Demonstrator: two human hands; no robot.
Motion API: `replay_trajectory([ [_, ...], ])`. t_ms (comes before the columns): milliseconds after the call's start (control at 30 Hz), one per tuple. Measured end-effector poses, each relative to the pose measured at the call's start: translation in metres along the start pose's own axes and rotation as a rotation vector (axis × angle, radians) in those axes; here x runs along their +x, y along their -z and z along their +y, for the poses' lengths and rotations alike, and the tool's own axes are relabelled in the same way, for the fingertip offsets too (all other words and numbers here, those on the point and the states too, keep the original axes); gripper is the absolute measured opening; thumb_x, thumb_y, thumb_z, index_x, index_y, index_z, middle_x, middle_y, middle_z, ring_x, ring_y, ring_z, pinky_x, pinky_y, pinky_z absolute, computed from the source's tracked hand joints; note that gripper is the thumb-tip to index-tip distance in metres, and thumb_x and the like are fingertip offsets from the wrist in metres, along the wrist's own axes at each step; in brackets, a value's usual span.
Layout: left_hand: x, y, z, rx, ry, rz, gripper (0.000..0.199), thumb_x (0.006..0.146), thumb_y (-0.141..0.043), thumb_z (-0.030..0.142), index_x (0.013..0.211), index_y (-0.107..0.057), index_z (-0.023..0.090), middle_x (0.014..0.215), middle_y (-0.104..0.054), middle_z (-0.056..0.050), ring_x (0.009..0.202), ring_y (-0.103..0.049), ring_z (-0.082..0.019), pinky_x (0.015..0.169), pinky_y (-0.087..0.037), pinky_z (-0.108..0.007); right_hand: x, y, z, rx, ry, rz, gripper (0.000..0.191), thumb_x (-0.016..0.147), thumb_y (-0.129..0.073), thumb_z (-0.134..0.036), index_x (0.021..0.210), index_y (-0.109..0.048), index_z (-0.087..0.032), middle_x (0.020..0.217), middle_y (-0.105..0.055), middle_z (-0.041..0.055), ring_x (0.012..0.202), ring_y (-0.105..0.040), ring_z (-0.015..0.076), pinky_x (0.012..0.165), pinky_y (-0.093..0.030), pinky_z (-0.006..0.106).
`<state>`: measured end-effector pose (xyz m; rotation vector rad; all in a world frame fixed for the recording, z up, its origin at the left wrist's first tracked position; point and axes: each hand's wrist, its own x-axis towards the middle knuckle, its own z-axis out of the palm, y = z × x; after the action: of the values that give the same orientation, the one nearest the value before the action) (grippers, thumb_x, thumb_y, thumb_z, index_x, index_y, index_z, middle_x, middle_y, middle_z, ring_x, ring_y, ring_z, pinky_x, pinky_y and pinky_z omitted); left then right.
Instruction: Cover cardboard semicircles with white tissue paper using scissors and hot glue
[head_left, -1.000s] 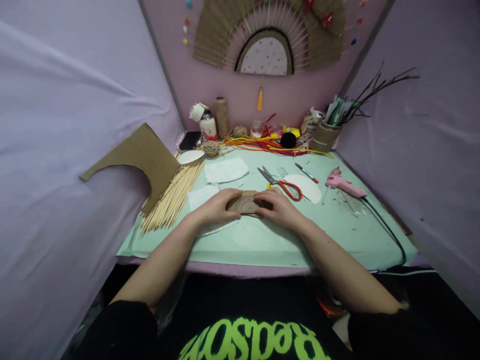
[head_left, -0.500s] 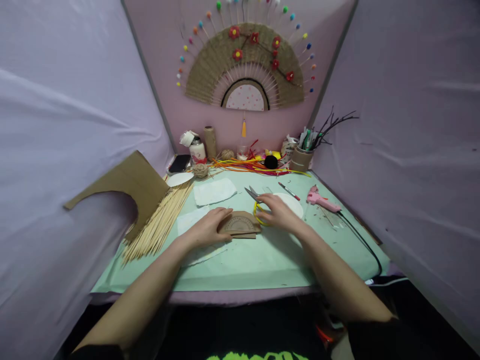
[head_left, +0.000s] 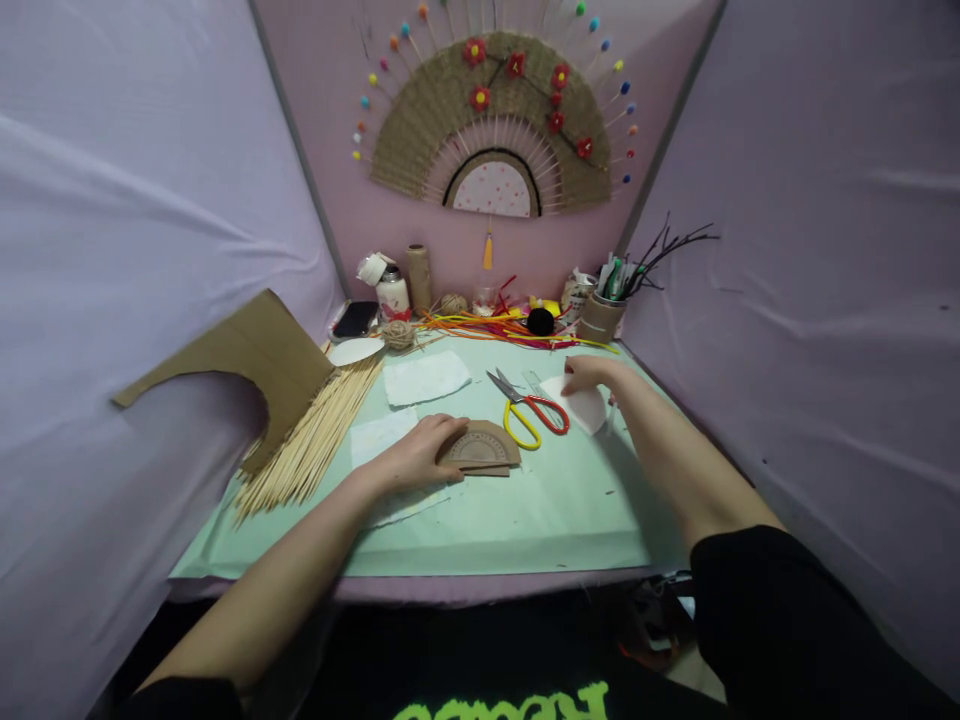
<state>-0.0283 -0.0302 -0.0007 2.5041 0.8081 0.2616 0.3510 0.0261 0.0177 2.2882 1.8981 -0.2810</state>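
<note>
My left hand [head_left: 420,450] is closed around the left end of a small stack of brown cardboard half-circles [head_left: 487,466]. A clear protractor [head_left: 475,446] lies on top of the stack. Just right of it, scissors [head_left: 529,400] with one yellow and one red handle rest on the table, blades pointing away. My right hand [head_left: 589,373] is down at the far edge of a white paper oval [head_left: 586,408], fingers curled together. Whatever is between those fingers is hidden. A clear ruler-like strip [head_left: 534,383] lies between scissors and oval.
Thin wooden sticks [head_left: 311,440] and a large cut cardboard sheet [head_left: 247,365] lie at left. White paper pieces [head_left: 427,379] are behind my left hand. Colourful pipe cleaners [head_left: 480,325], twine [head_left: 399,335] and a tool cup [head_left: 602,316] line the back. A decorated fan [head_left: 491,115] hangs above.
My right hand has left the scissors and moved right and away to the white oval, covering the red pen; its arm now hides the pink glue gun. The left hand still holds the cardboard.
</note>
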Motion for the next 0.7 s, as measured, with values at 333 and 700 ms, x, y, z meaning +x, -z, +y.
replay_trajectory([
  [333,0.001,-0.006,0.003,0.018,0.015,0.045,0.075,0.075,-0.072,0.038,0.141,-0.043,0.019,0.138,-0.050,-0.014,0.127,-0.047,-0.031,0.108,-0.038,-0.045,0.000,-0.010,-0.045,0.100,-0.113,0.162,0.049,0.066,-0.080,-0.047,0.102,-0.071,-0.014,0.103,-0.070,0.0155,0.097,-0.065,0.0270,0.079,-0.051,0.032],
  [700,-0.022,0.000,0.003,0.013,0.137,0.043,0.095,0.075,-0.073,0.043,0.152,-0.024,0.015,0.145,-0.046,-0.019,0.134,-0.044,-0.033,0.110,-0.036,-0.045,-0.019,-0.004,-0.056,0.268,-0.095,0.339,0.031,0.090,-0.051,-0.025,0.113,-0.067,-0.012,0.107,-0.071,0.0142,0.096,-0.064,0.0240,0.081,-0.048,0.031],
])
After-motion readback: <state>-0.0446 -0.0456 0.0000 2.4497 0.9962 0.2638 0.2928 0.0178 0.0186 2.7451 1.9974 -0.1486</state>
